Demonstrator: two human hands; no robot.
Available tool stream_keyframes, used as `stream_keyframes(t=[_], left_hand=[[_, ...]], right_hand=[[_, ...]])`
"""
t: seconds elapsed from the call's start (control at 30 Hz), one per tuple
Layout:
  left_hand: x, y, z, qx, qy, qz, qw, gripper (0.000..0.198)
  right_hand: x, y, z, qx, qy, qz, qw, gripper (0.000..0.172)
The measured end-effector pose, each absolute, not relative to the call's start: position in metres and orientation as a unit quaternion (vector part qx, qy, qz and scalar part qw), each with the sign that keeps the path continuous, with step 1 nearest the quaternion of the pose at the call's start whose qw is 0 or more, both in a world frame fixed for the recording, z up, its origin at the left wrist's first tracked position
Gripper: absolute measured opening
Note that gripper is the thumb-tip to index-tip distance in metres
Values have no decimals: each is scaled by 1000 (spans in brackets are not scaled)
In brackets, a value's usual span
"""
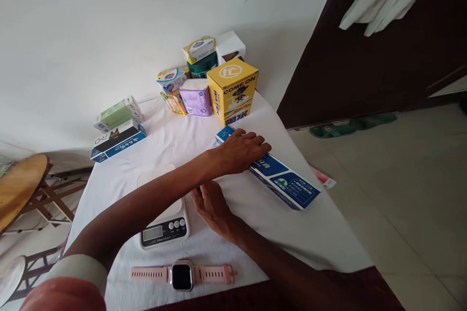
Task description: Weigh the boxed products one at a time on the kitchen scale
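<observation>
My left hand (243, 151) reaches across to the right, its fingers wrapped over a long blue and white box (290, 182) lying slantwise on the white cloth. My right hand (213, 208) is below my left forearm, beside the right edge of a white kitchen scale (166, 231). Its fingers are extended, with nothing visible in them; their tips are partly hidden by the left forearm. That forearm also covers part of the scale's platform. A smartwatch with a pink strap (181, 275) lies flat in front of the scale.
At the table's back stand a yellow box (233, 92), a purple pack (196, 98), small cartons (171, 80) and a white box (230, 46). Green (118, 114) and blue-black boxes (118, 141) lie at left. A round wooden stool (24, 187) is beyond the table.
</observation>
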State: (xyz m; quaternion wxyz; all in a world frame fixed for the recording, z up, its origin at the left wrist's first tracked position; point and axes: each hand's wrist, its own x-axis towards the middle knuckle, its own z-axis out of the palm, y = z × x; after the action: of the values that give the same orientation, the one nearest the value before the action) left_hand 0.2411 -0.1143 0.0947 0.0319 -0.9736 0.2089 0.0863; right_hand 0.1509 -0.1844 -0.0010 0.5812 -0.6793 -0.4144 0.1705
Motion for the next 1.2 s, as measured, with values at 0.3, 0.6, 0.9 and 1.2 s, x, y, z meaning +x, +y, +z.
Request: stream_keyframes(t=[0.3, 0.6, 0.9, 1.2], left_hand=[[161, -70, 176, -997, 75, 28, -9, 33], [-7, -12, 176, -993, -111, 24, 17, 42], [-36, -20, 145, -978, -185, 96, -29, 42], [-39, -24, 149, -976, -198, 64, -68, 84]], right_hand=[[154, -186, 10, -644, -404, 199, 618, 11], [156, -187, 14, -627, -301, 261, 669, 16], [152, -189, 14, -613, -253, 293, 689, 20], [152, -191, 8, -681, -384, 153, 605, 19]])
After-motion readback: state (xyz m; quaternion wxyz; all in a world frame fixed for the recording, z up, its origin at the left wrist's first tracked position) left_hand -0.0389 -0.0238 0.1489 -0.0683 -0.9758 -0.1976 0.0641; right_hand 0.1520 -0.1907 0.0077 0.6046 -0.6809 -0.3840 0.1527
